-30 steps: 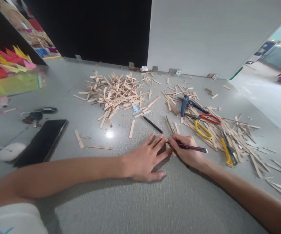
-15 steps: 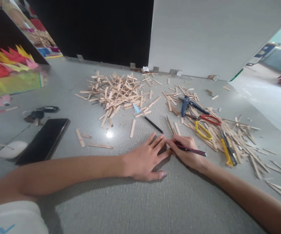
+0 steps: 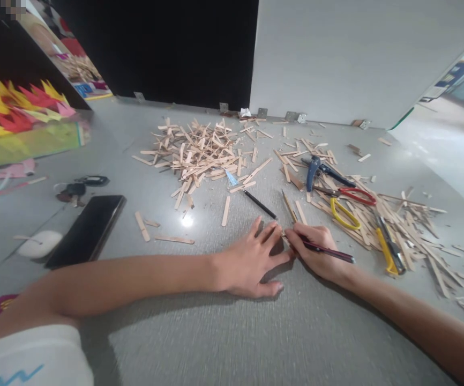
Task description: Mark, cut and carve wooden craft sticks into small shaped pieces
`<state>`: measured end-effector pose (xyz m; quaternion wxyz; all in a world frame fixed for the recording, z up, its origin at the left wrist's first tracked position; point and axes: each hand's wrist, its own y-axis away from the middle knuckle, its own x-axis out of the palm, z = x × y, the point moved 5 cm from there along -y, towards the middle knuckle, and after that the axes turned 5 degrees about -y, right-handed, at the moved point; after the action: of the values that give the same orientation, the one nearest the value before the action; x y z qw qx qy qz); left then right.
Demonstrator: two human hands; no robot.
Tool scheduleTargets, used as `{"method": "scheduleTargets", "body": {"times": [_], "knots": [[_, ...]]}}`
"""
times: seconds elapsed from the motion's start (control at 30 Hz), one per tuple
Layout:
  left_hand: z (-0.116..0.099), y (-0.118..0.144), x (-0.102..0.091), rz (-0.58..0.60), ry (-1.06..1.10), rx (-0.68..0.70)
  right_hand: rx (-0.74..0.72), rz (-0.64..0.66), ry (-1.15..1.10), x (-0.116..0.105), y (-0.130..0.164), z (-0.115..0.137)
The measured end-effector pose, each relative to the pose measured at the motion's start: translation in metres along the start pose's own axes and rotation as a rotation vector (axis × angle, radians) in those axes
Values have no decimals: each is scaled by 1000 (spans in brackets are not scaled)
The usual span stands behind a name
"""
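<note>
Right hand (image 3: 316,252) at centre frame is closed in a writing grip on a dark red pen (image 3: 328,251), tip down by the left fingertips. Left hand (image 3: 252,262) lies flat, fingers spread, palm on the grey table (image 3: 232,332), holding nothing visible. Wooden stick pile (image 3: 200,153) upper centre; scissors (image 3: 346,206) right; black phone (image 3: 87,230) left.

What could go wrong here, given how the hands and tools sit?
1. The right hand works a pen-like tool right against the left hand fingers; a slip might hit them.
2. The right forearm lies near the yellow cutter and loose wooden sticks; it may brush them.
</note>
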<state>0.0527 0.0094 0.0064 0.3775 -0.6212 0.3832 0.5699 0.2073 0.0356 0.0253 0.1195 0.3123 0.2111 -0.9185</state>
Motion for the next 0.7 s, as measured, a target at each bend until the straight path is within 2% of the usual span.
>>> {"method": "scheduleTargets", "body": {"times": [0.37, 0.53, 0.7], "knots": [[2, 2, 2, -20, 59, -8, -11, 95, -28, -3, 0, 1], [3, 3, 3, -32, 84, 21, 70, -28, -33, -6, 0, -4], [3, 3, 5, -33, 79, 29, 101, -9, -50, -3, -3, -9]]}}
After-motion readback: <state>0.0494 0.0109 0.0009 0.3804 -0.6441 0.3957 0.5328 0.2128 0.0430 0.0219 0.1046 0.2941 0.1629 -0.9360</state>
